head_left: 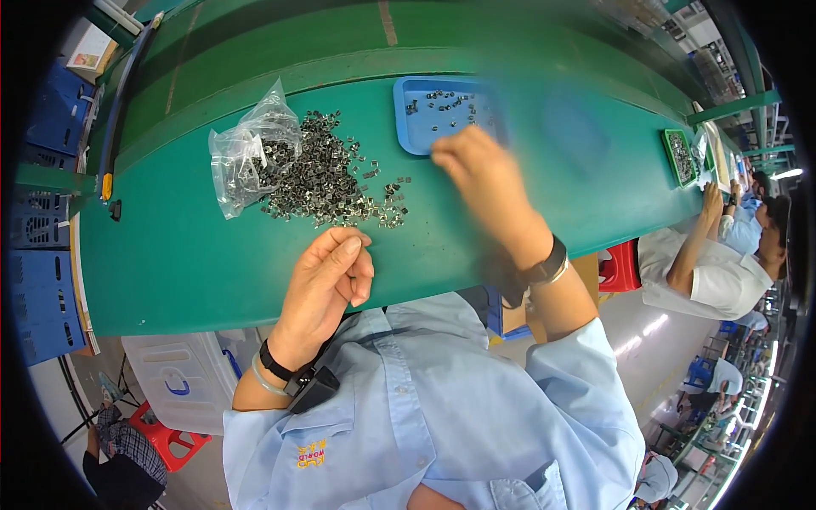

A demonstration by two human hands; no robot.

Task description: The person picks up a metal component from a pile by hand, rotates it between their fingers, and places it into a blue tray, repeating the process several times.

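Note:
A heap of small black-and-silver metal-cased parts [316,161] lies on the green work surface, partly inside a clear plastic bag [234,174]. Just below the near edge of the heap, my left hand [327,272] is closed, thumb and forefinger together; anything between them is too small to make out. My right hand [489,178], blurred, hovers at the near edge of a shallow blue tray [413,141] with its fingers drawn together in a pinch. What that pinch holds, if anything, cannot be seen. Several of the same small parts lie scattered in the tray.
The green table [170,280] has a raised ledge along its far side. A green tray of small parts [680,158] stands at the far right, near a seated person in white [705,263]. A yellow-tipped tool [107,187] and blue crates [42,297] are on the left.

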